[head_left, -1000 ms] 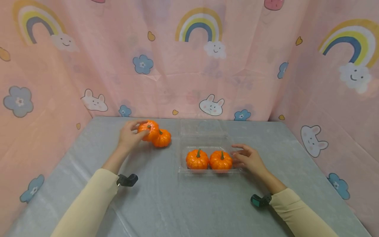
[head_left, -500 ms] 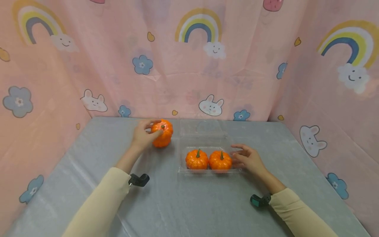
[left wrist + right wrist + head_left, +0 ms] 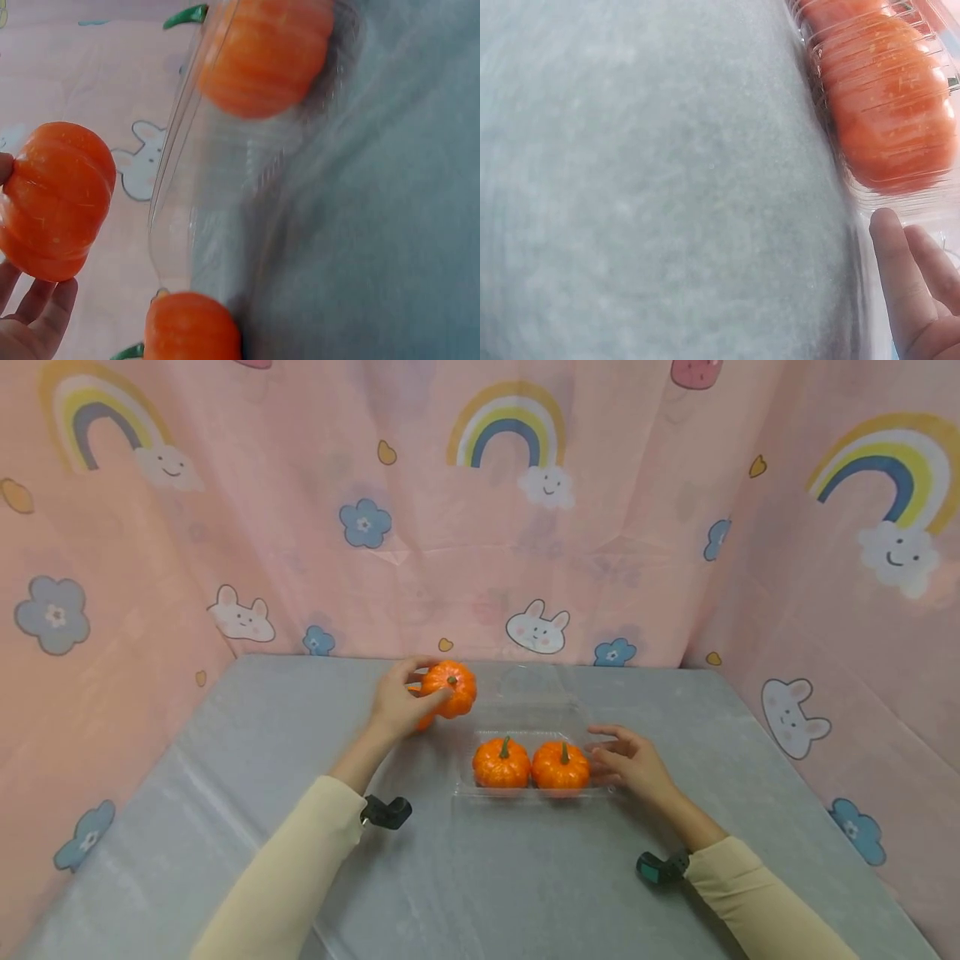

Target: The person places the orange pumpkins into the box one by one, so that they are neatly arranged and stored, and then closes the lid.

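Observation:
My left hand [image 3: 402, 702] grips a small orange pumpkin [image 3: 452, 690] between thumb and fingers, raised above the table left of a clear plastic clamshell box [image 3: 480, 792]. In the left wrist view the held pumpkin [image 3: 58, 199] hangs in front of the curtain. Another pumpkin [image 3: 424, 722] sits on the table behind that hand, mostly hidden. Inside the box two pumpkins with green stems, the left one [image 3: 501, 764] and the right one [image 3: 561, 767], stand side by side. My right hand [image 3: 632, 766] has its fingers loosely extended at the box's right end, fingertips right at its wall.
The clear lid [image 3: 525, 683] of the box is folded back toward the far side. A grey cloth covers the table [image 3: 510, 877]. Pink patterned curtains [image 3: 420, 585] enclose the back and both sides.
My left hand has carried its pumpkin rightward, past the loose pumpkin on the table and closer to the box. The right hand and the box have stayed put.

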A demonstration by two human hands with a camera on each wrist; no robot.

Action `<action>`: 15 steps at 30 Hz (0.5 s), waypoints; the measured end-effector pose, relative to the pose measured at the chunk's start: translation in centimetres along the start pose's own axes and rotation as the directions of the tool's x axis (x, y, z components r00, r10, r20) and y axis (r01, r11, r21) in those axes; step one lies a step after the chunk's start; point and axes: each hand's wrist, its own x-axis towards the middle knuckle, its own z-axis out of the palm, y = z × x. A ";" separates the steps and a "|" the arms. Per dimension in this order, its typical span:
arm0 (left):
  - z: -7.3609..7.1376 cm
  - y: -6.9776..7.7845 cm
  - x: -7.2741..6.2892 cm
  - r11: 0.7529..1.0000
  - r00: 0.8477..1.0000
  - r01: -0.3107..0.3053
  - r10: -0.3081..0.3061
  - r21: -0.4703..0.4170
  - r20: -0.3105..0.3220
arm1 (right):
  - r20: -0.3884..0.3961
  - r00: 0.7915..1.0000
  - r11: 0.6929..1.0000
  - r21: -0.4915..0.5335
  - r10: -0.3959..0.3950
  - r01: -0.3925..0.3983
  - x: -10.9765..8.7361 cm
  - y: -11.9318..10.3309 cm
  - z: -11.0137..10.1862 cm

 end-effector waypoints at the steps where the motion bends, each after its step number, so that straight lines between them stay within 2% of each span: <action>1: 0.3 0.0 0.0 1.000 1.000 -0.001 0.001 -0.001 0.003 | 0.000 1.000 1.000 -0.005 -0.001 0.001 0.0 0.0 0.0; 15: 2.8 1.2 0.0 0.998 1.000 0.017 -0.015 -0.067 0.025 | -0.006 1.000 1.000 -0.015 -0.020 0.019 0.1 0.2 0.0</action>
